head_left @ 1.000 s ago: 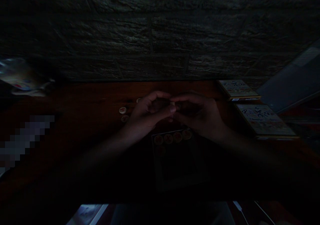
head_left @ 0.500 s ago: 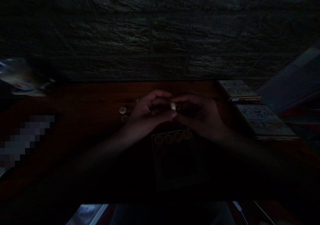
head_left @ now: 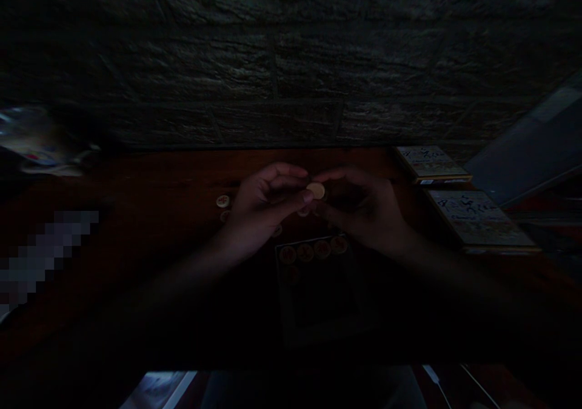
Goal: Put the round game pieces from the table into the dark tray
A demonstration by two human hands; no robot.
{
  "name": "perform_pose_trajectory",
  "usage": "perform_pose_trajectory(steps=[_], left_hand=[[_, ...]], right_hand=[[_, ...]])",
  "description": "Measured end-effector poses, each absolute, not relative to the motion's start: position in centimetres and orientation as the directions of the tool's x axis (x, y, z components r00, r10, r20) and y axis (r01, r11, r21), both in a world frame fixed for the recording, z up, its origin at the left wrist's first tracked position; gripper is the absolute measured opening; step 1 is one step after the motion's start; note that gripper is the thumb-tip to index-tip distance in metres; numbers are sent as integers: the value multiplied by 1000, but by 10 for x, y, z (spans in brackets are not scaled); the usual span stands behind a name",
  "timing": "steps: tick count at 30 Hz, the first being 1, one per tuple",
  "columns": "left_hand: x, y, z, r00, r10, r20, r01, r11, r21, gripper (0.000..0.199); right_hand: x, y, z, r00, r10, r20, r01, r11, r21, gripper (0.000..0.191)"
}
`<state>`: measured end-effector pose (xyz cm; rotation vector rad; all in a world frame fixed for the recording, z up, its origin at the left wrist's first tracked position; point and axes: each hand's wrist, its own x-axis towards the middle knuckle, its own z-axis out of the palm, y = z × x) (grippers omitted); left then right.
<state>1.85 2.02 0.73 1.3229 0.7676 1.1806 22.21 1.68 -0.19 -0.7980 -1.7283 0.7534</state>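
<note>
A pale round Chinese chess piece [head_left: 316, 191] shows its plain face between my two hands above the table. Thumb and fingers of my left hand [head_left: 268, 200] pinch its left edge. My right hand [head_left: 370, 206] curls round its right side, fingertip and thumb at the rim. Below the hands lies a dark open box [head_left: 284, 312] with a row of several chess pieces [head_left: 305, 252] along its far edge and a single dim piece [head_left: 291, 274] under the row. Loose on the wood, a red-marked piece [head_left: 222, 201] rests left of my left hand; others are partly hidden beneath the hands.
Two flat printed boxes [head_left: 482, 218] lie at the right of the wooden table [head_left: 182, 172]. A stone-patterned wall [head_left: 300, 69] rises behind it. A blurred pale object [head_left: 50, 148] stands at far left, with a pixelated patch nearer. The scene is very dark.
The chess piece has turned from edge-on to showing its plain face. Both hands stay in nearly the same place, and more loose pieces show beneath them.
</note>
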Motion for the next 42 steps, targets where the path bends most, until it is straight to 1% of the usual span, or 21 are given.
perform_pose_trajectory(steps=[2,4,6,8,15,22,28,36,39,42], left_hand=[[19,20,9,250,941,228,-173,-188,967,33],[20,20,11,217,943,251,-134,-225,965,31],[21,19,13,202,944,260,-104,-244,964,31],[21,19,13,197,944,265,-90,-251,964,31],[20,23,7,235,928,289,-138,-262,955,32],[21,23,3,221,930,294,-162,-263,951,34],[21,22,4,217,929,301,-149,-273,950,30],[21,21,5,209,925,316,-76,-307,949,24],[22,20,8,212,925,316,-70,-309,949,21],[22,18,11,234,924,302,-44,-300,953,22]], right_hand=[[222,17,-1,-240,806,542,155,583,-798,33],[221,17,0,-252,807,534,131,575,-808,25],[221,17,0,-254,809,530,110,568,-816,19],[220,18,1,-244,817,523,91,556,-826,16],[219,18,4,-192,860,473,50,490,-871,23],[219,15,7,-204,908,365,-38,365,-930,20],[221,15,9,-220,900,377,-49,376,-925,17],[217,18,5,-207,900,383,-73,376,-924,35],[217,19,4,-206,910,360,-73,353,-933,36],[217,20,5,-211,916,342,-50,339,-939,33]])
